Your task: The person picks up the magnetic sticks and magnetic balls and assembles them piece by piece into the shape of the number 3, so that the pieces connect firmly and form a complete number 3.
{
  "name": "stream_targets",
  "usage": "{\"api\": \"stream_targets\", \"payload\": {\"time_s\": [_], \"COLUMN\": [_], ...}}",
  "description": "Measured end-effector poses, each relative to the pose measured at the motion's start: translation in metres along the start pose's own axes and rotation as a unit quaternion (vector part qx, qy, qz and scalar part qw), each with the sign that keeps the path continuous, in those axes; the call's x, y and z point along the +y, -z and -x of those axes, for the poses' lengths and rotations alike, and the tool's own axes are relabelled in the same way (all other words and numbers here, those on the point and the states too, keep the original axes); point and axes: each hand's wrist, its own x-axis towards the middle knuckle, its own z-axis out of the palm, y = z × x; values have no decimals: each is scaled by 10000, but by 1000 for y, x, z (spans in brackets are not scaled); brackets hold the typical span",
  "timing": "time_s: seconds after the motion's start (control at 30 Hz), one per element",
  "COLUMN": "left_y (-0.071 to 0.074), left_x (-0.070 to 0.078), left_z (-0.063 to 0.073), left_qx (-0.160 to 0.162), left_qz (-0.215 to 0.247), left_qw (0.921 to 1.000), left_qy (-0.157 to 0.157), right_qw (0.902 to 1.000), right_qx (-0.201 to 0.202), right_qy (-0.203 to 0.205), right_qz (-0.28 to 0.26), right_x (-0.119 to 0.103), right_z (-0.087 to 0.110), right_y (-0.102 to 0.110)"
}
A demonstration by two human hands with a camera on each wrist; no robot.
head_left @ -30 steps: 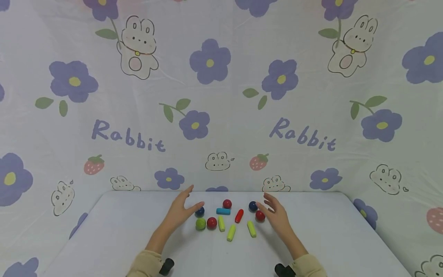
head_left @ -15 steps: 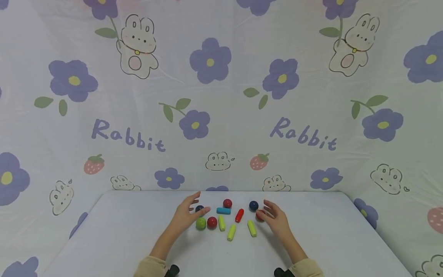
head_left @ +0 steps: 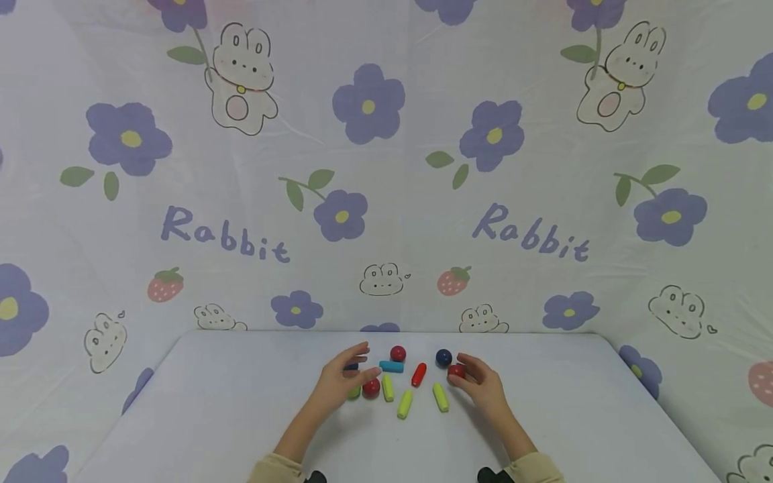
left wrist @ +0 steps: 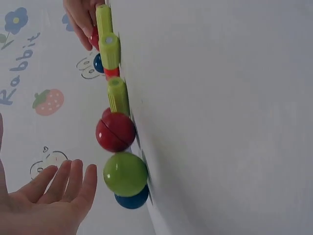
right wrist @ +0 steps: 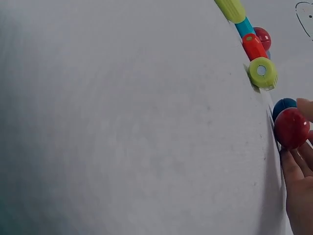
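My left hand (head_left: 337,382) hovers over the left end of a group of small balls and short sticks, fingers spread and holding nothing. Beneath it lie a green ball (left wrist: 125,174) and a dark blue ball (left wrist: 132,199), both partly hidden in the head view. A red ball (head_left: 371,388) lies just right of that hand. At the group's right end, the thumb and fingers of my right hand (head_left: 488,390) stand around another red ball (head_left: 457,370); firm contact is not clear. A second dark blue ball (head_left: 443,358) sits beside it.
Between the hands lie a third red ball (head_left: 398,353), a blue stick (head_left: 392,367), a red stick (head_left: 419,375) and several yellow-green sticks (head_left: 404,404). All rest on a white table (head_left: 229,402). Behind it hangs a rabbit-and-flower printed cloth (head_left: 410,201).
My left hand has moved right and nearer, now covering much of the green and dark blue balls. My right hand has lowered slightly, from beside the dark blue ball to around the red one.
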Motion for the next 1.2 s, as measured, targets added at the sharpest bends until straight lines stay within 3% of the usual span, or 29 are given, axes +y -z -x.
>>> {"api": "stream_targets", "payload": {"time_s": [0.33,0.57,0.8,1.2], "left_y": [-17,-29,-37,-55], "left_x": [5,0,2,-7], "left_z": [3,3,9,9], "left_qx": [-375,-442,-519,-579], "left_qz": [455,480,866,451], "left_qw": [9983,9978,9946,9973], "left_qy": [-8,-78,-257,-73], "right_qw": [9998,9997,9995,9994], "right_qx": [32,92,152,237], "right_qy": [-160,-240,-262,-244], "right_qz": [-90,-44,65,46], "right_x": [4,3,6,7], "right_z": [3,4,3,3], "right_y": [0,-2,-3,-3]}}
